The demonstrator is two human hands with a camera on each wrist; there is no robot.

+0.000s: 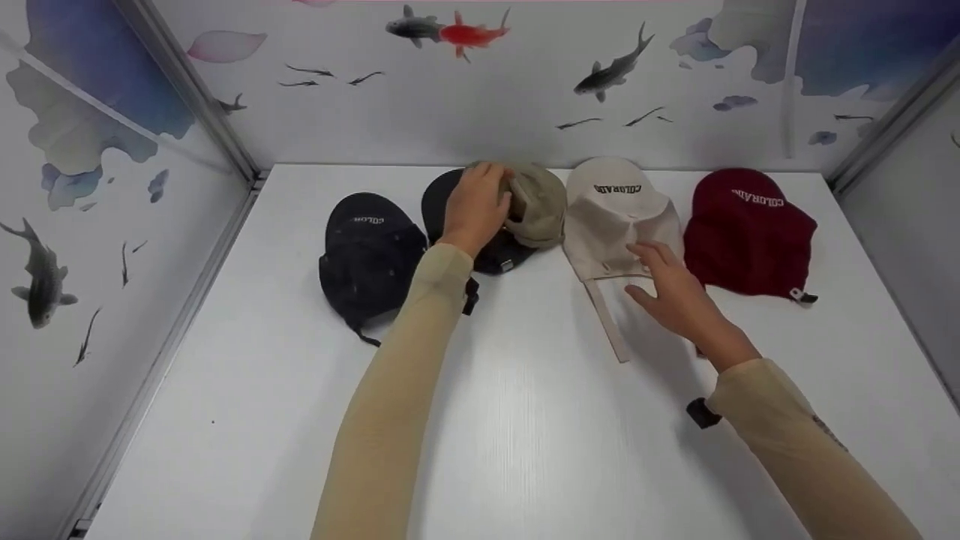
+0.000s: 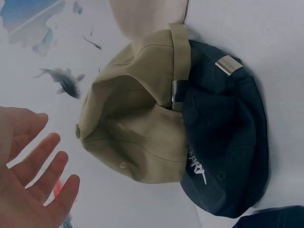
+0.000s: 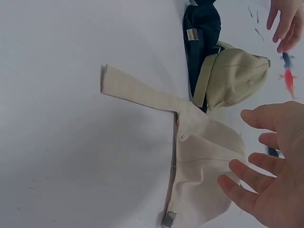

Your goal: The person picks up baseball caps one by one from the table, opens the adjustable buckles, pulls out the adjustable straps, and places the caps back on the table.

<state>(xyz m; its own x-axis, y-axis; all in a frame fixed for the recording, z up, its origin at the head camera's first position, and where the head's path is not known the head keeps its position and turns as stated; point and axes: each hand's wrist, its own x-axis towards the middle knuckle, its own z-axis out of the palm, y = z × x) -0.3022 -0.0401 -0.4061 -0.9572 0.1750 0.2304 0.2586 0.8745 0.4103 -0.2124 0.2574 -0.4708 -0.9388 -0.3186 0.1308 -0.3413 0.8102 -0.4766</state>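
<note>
An olive-khaki cap [image 1: 541, 196] lies tipped against a dark navy cap [image 1: 504, 256], its hollow inside showing in the left wrist view. My left hand [image 1: 476, 208] hovers over these two caps, fingers loosely bent. In the left wrist view a gap separates that hand [image 2: 35, 166] from the khaki cap [image 2: 135, 114]. Over the lower part of a cream cap [image 1: 615, 225] hangs my right hand [image 1: 675, 292], fingers spread and holding nothing. The cream cap's loose strap [image 3: 137, 89] stretches out across the table. Whether the right fingertips touch the cream cloth, I cannot tell.
A black cap [image 1: 367, 259] sits at the row's left end, a maroon cap [image 1: 750, 244] at its right end. All rest on a white table [image 1: 510, 450]. Fish-printed panels [image 1: 487, 97] stand behind the table and along its sides.
</note>
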